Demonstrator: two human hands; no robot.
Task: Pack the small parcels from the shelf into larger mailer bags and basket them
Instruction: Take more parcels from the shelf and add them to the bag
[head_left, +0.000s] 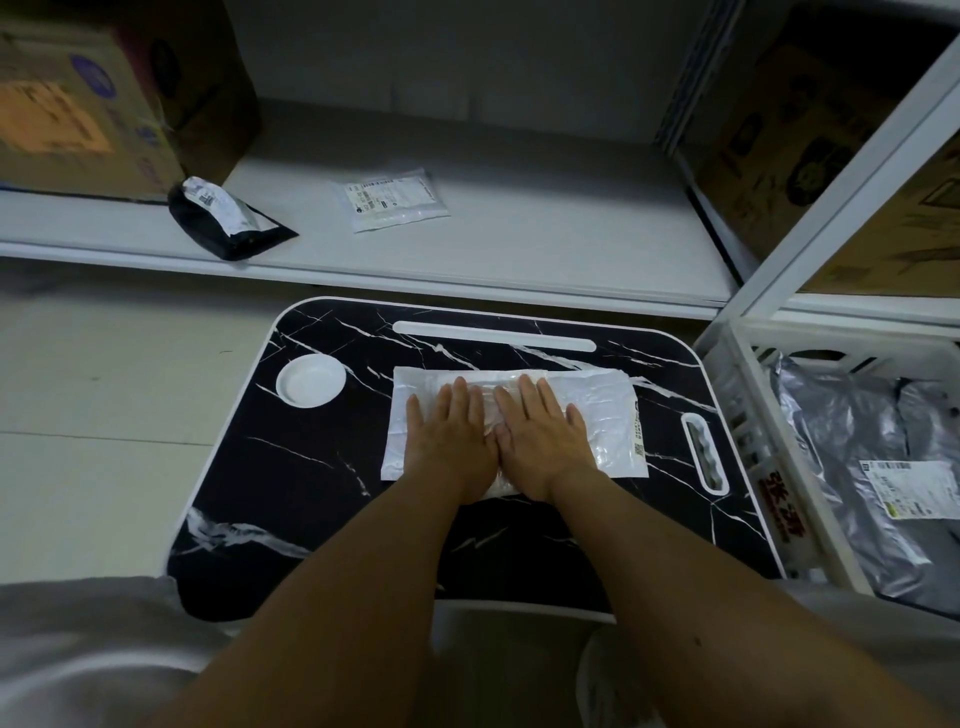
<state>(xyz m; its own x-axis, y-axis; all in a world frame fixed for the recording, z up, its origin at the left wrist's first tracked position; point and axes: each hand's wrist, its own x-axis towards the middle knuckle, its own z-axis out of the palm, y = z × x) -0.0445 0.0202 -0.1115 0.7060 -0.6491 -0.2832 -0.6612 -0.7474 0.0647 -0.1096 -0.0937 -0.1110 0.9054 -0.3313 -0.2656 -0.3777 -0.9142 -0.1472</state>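
Here both hands, left hand (451, 435) and right hand (540, 436), press flat on the mailer bag (608, 410).

- The desk (332, 467) shows bare surface left of and nearer than the white mailer bag (597, 415).
- A white basket (748, 431) walls the desk's right edge.
- Beyond the desk, the shelf (519, 244) lies open between a black parcel (228, 218), a white parcel (395, 200) and cardboard boxes (78, 104).

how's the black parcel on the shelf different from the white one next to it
The black parcel is dark and bulging, near the shelf's front edge by a cardboard box; the white parcel is pale, see-through and flat, lying further back and to the right. Both carry printed labels and lie untouched.
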